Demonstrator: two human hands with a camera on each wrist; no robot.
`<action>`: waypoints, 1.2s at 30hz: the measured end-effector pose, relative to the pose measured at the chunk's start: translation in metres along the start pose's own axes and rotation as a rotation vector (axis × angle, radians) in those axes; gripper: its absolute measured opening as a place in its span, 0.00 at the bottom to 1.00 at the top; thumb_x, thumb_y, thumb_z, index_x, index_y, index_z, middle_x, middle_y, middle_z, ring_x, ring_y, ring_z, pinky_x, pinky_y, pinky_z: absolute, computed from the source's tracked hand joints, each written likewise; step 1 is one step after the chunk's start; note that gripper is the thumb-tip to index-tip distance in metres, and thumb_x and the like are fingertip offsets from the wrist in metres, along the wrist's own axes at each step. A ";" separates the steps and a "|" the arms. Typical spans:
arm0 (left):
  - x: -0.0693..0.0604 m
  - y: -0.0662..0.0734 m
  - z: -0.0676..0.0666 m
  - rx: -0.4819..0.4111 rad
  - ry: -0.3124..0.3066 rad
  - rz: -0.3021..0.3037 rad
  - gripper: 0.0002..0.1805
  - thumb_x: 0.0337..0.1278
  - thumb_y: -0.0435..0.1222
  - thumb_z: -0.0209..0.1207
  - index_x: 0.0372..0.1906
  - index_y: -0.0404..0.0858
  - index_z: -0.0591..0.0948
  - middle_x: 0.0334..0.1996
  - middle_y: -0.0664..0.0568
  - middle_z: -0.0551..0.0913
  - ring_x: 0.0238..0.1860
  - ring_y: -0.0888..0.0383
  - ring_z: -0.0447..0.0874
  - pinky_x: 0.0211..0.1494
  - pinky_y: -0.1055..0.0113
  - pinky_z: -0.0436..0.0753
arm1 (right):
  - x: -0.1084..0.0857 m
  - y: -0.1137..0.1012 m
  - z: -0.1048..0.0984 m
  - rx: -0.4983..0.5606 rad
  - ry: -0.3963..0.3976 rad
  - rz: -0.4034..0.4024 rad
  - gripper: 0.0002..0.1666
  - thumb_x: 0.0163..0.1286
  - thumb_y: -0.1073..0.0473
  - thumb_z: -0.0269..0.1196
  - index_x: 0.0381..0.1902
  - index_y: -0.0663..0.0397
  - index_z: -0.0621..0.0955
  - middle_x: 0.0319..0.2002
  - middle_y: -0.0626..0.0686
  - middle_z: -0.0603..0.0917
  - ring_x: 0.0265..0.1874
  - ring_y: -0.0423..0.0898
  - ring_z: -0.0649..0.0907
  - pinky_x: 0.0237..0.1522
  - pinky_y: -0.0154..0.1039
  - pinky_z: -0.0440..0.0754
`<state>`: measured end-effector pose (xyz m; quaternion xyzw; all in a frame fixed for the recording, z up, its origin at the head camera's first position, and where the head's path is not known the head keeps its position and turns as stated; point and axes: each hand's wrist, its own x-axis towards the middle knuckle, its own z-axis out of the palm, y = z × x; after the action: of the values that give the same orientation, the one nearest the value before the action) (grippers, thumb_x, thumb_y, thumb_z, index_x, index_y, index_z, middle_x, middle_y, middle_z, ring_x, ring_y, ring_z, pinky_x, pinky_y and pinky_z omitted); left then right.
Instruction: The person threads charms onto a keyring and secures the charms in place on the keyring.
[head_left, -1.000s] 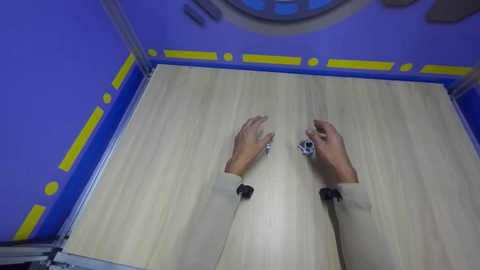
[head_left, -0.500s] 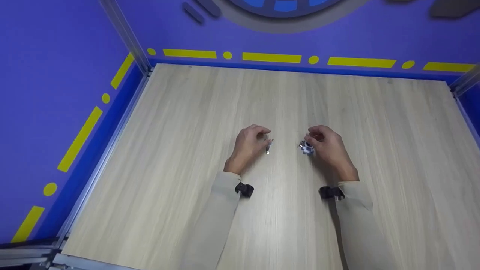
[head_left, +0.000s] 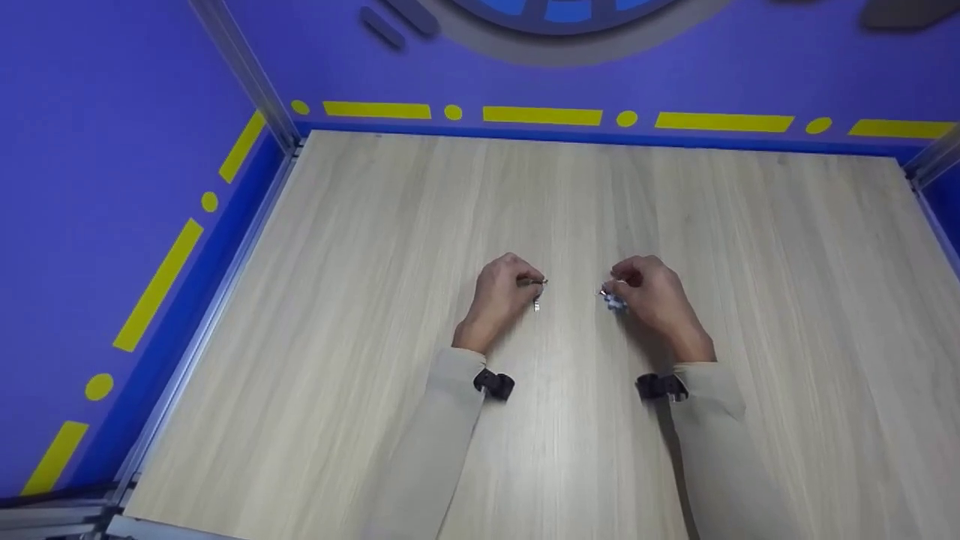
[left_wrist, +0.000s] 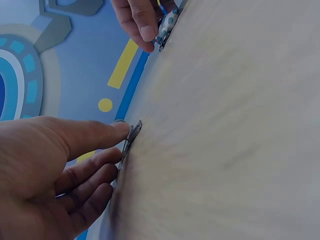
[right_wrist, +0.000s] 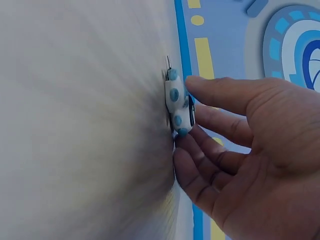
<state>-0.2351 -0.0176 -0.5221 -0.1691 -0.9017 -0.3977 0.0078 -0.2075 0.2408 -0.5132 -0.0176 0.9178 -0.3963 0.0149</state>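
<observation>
My left hand (head_left: pixel 501 294) pinches a small silver metal piece (head_left: pixel 536 304) low on the wooden table, between thumb and index finger. In the left wrist view this metal piece (left_wrist: pixel 132 134) shows slim, angled arms; its exact kind is too small to tell. To the right, my right hand (head_left: pixel 654 301) curls its fingers round a small white object with blue dots (head_left: pixel 615 301), thumb on the near side. The right wrist view shows the white object (right_wrist: pixel 175 95) on the tabletop, with thin metal prongs at one end and a dark part facing the fingers.
A light wooden tabletop (head_left: pixel 375 225) lies under both hands. Blue panels with yellow marks (head_left: pixel 542 114) rise at the back and left, joined by a metal corner post (head_left: pixel 255 71). Black wrist cameras (head_left: pixel 495 384) sit on both sleeves.
Both hands have lowered slightly and closed their spread fingers: the left onto the metal piece, the right round the white, blue-dotted object. Both things remain in place on the table.
</observation>
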 end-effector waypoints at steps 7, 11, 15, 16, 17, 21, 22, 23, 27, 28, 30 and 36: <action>-0.003 0.001 0.003 0.015 0.026 -0.022 0.03 0.63 0.29 0.72 0.38 0.39 0.93 0.40 0.52 0.85 0.45 0.55 0.84 0.52 0.67 0.80 | -0.002 -0.001 -0.001 -0.028 -0.046 0.021 0.24 0.72 0.55 0.73 0.55 0.69 0.82 0.50 0.64 0.77 0.48 0.59 0.80 0.50 0.50 0.78; -0.003 0.000 0.005 0.012 0.034 -0.022 0.03 0.63 0.30 0.72 0.37 0.40 0.93 0.39 0.52 0.85 0.44 0.55 0.84 0.51 0.66 0.80 | -0.003 -0.003 -0.001 -0.083 -0.055 0.035 0.26 0.70 0.54 0.74 0.54 0.69 0.80 0.48 0.64 0.77 0.44 0.58 0.79 0.48 0.51 0.77; -0.002 0.000 0.005 0.005 0.041 -0.005 0.03 0.62 0.29 0.72 0.36 0.40 0.93 0.38 0.52 0.85 0.43 0.55 0.85 0.51 0.66 0.80 | -0.004 0.000 -0.003 -0.096 -0.067 0.028 0.23 0.70 0.58 0.73 0.54 0.69 0.79 0.47 0.64 0.76 0.42 0.57 0.79 0.46 0.51 0.76; -0.001 0.000 0.005 0.002 0.040 -0.001 0.03 0.62 0.29 0.73 0.36 0.40 0.93 0.38 0.52 0.85 0.43 0.55 0.85 0.51 0.66 0.80 | -0.004 0.001 -0.003 -0.092 -0.071 0.023 0.23 0.69 0.59 0.73 0.53 0.69 0.79 0.47 0.65 0.76 0.43 0.57 0.78 0.47 0.52 0.76; -0.001 0.000 0.005 -0.001 0.040 0.002 0.03 0.62 0.29 0.73 0.36 0.40 0.93 0.38 0.52 0.85 0.43 0.55 0.85 0.51 0.66 0.80 | -0.004 0.003 -0.003 -0.084 -0.077 0.023 0.22 0.69 0.60 0.73 0.54 0.69 0.79 0.48 0.65 0.76 0.43 0.57 0.78 0.48 0.52 0.76; -0.001 -0.002 0.006 -0.005 0.033 -0.004 0.02 0.63 0.30 0.73 0.37 0.41 0.93 0.38 0.52 0.85 0.44 0.55 0.85 0.52 0.66 0.80 | -0.004 0.005 -0.005 -0.055 -0.083 0.008 0.20 0.69 0.63 0.71 0.53 0.68 0.81 0.48 0.65 0.76 0.44 0.58 0.79 0.50 0.52 0.77; -0.001 -0.002 0.005 -0.007 0.032 -0.008 0.02 0.64 0.31 0.72 0.37 0.41 0.93 0.39 0.52 0.85 0.44 0.55 0.85 0.52 0.66 0.80 | -0.004 0.005 -0.005 -0.049 -0.082 0.003 0.19 0.69 0.64 0.71 0.53 0.68 0.81 0.48 0.65 0.76 0.44 0.58 0.79 0.50 0.52 0.77; -0.002 -0.003 0.005 -0.007 0.032 -0.012 0.02 0.64 0.31 0.72 0.37 0.41 0.93 0.39 0.53 0.85 0.44 0.55 0.84 0.52 0.67 0.80 | -0.004 0.006 -0.005 -0.047 -0.078 -0.005 0.18 0.69 0.64 0.71 0.53 0.68 0.82 0.47 0.65 0.77 0.44 0.58 0.79 0.51 0.53 0.77; -0.002 -0.004 0.002 -0.032 0.018 -0.026 0.02 0.66 0.32 0.71 0.37 0.41 0.92 0.38 0.54 0.86 0.44 0.58 0.85 0.52 0.69 0.80 | -0.004 0.008 -0.008 -0.042 -0.068 -0.035 0.15 0.70 0.66 0.69 0.52 0.66 0.83 0.47 0.65 0.78 0.44 0.59 0.81 0.49 0.52 0.79; -0.002 -0.004 0.001 -0.044 0.015 -0.026 0.02 0.66 0.33 0.70 0.37 0.41 0.92 0.38 0.55 0.86 0.44 0.58 0.85 0.52 0.69 0.80 | -0.004 0.009 -0.008 -0.038 -0.067 -0.038 0.14 0.71 0.66 0.69 0.52 0.66 0.84 0.47 0.65 0.78 0.44 0.59 0.82 0.48 0.52 0.80; -0.002 -0.004 0.000 -0.073 0.011 -0.027 0.02 0.67 0.33 0.70 0.38 0.40 0.92 0.38 0.55 0.88 0.44 0.58 0.85 0.52 0.69 0.80 | -0.004 0.010 -0.010 -0.033 -0.055 -0.042 0.12 0.71 0.68 0.68 0.51 0.66 0.84 0.47 0.66 0.80 0.44 0.59 0.83 0.47 0.49 0.79; 0.000 -0.002 -0.002 -0.143 -0.006 -0.034 0.03 0.69 0.34 0.69 0.40 0.39 0.91 0.38 0.56 0.90 0.41 0.61 0.85 0.49 0.69 0.80 | -0.004 0.013 -0.012 -0.012 -0.033 -0.025 0.11 0.72 0.70 0.65 0.50 0.66 0.84 0.47 0.64 0.85 0.37 0.52 0.84 0.41 0.38 0.79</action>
<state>-0.2357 -0.0201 -0.5226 -0.1550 -0.8739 -0.4606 -0.0139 -0.2038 0.2589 -0.5140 -0.0356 0.9195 -0.3907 0.0250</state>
